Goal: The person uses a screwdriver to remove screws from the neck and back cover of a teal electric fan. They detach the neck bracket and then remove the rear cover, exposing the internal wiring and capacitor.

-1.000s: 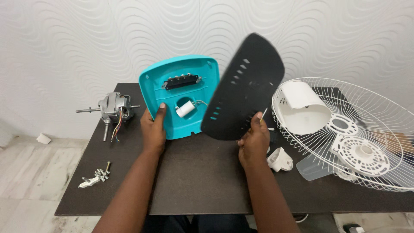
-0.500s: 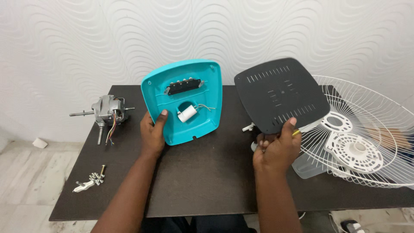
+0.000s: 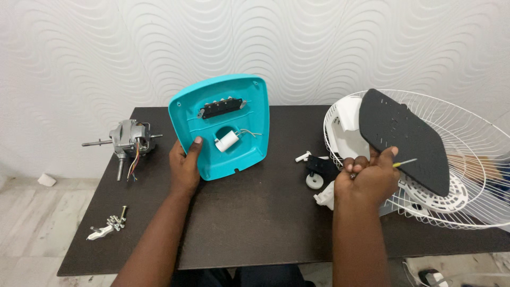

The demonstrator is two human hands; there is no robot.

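Note:
My left hand [image 3: 184, 166] grips the lower left edge of a teal plastic fan base shell [image 3: 223, 125], held upright with its inside facing me. Inside it sit a black switch strip [image 3: 221, 108] and a white capacitor [image 3: 227, 141] with thin wires. My right hand [image 3: 368, 177] holds a flat black perforated base plate [image 3: 404, 135] by its near edge, over the white wire fan guard [image 3: 467, 154]. A thin yellow-tipped tool [image 3: 405, 163] sticks out of the same hand.
A dark table [image 3: 265, 223] carries a metal fan motor [image 3: 127, 141] with coloured wires at the left, a small pile of screws and a bracket [image 3: 109, 224] at the front left, and small white and black plastic parts [image 3: 316, 170] beside the guard. A patterned white wall stands behind.
My right hand has swung the black plate away from the teal shell, to the right, and now holds it lower over the wire guard. The left hand keeps the teal shell upright.

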